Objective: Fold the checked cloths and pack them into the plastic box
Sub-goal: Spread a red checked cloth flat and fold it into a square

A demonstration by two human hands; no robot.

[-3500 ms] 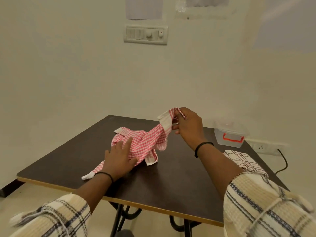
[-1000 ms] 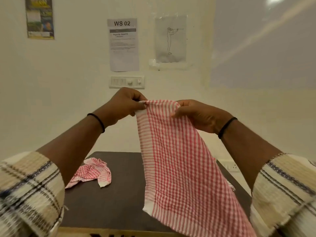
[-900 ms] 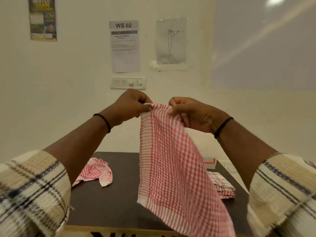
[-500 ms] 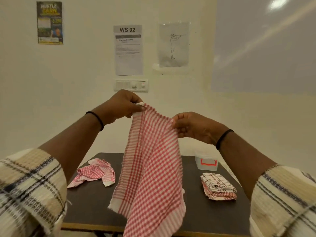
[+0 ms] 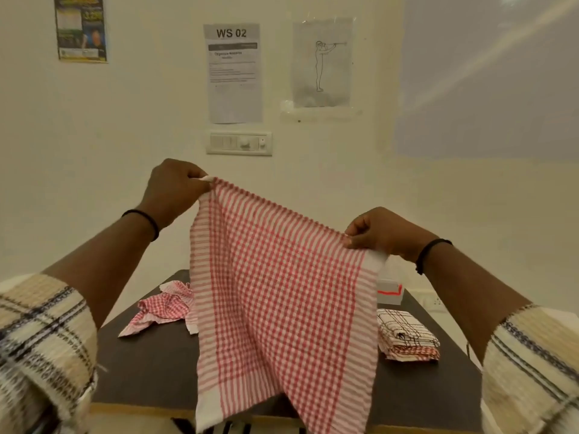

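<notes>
Red checked cloth (image 5: pixel 282 296) held up above surface (image 5: pixel 150 364), hanging below both hands. Left hand (image 5: pixel 175 189) fingers pinch upper corner; right hand (image 5: pixel 379 233) pinch opp. corner, lower. Top edge slants down to right. Plastic box (image 5: pixel 390 291) far right, nearer right hand.

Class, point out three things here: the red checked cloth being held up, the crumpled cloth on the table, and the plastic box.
held cloth (image 5: pixel 282 292), head view, its middle.
crumpled cloth (image 5: pixel 163 308), head view, the bunched centre.
plastic box (image 5: pixel 390 292), head view, its front wall.

Two hands are counted: a left hand (image 5: pixel 175 189) and a right hand (image 5: pixel 380 234). Two loose red checked cloths are seen: one held up (image 5: pixel 282 302), one crumpled (image 5: pixel 163 308) at 9 o'clock. One folded stack (image 5: pixel 407 338) and one plastic box (image 5: pixel 390 291) are counted at 3 o'clock. Three papers are counted at 12 o'clock.
</notes>
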